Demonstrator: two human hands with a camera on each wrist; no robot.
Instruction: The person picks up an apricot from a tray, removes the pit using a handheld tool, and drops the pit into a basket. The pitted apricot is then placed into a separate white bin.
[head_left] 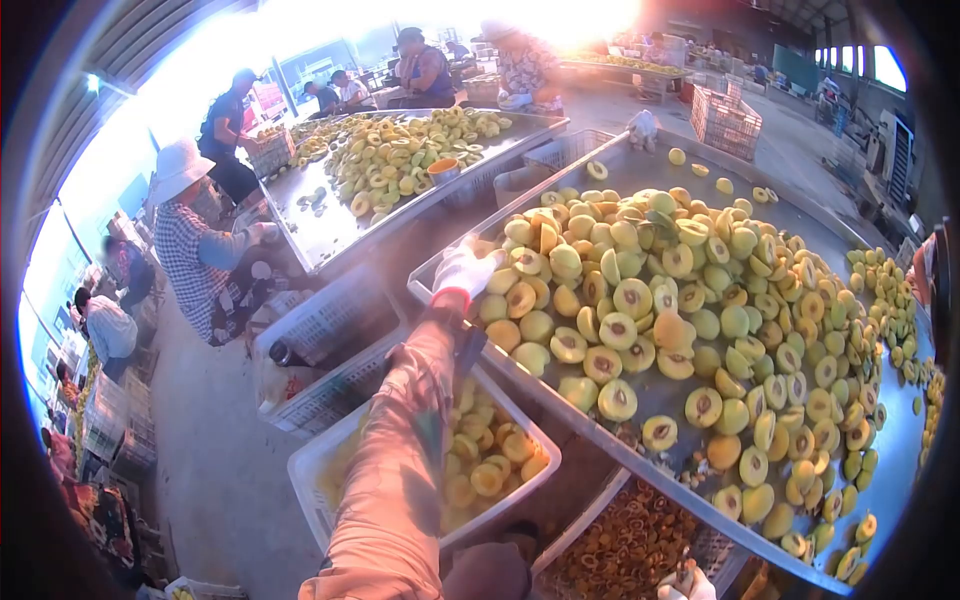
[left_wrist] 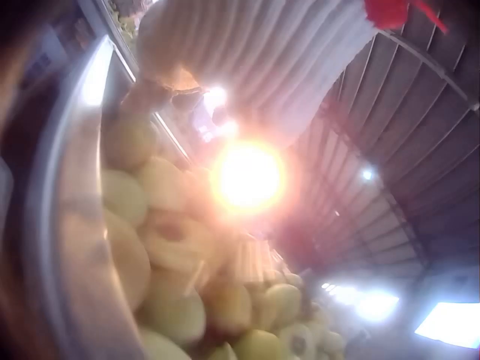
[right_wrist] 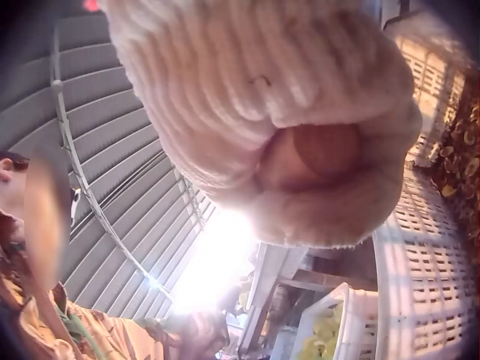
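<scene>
Halved yellow-green stone fruit (head_left: 620, 300), several showing brown pits or hollows, are heaped on a metal table (head_left: 640, 480). My left hand (head_left: 466, 272), in a white knit glove with a red cuff, reaches to the heap's left edge, fingers extended among the nearest fruit. In the left wrist view its ribbed glove (left_wrist: 255, 60) hangs over fruit halves (left_wrist: 172, 240) beside the metal rim. My right hand (head_left: 688, 582), also white-gloved, is low at the bottom edge, curled round a small brown-handled tool (head_left: 684, 566). The right wrist view shows a rounded brown end (right_wrist: 326, 150) inside the curled glove.
Below the table, a white crate (head_left: 310, 470) holds fruit halves, and another bin contains brown pits (head_left: 620, 540). Plastic crates (head_left: 330, 330) stand to the left. Across from me is a second fruit-laden table (head_left: 310, 220), with a person in a white hat (head_left: 185, 170) seated beside it.
</scene>
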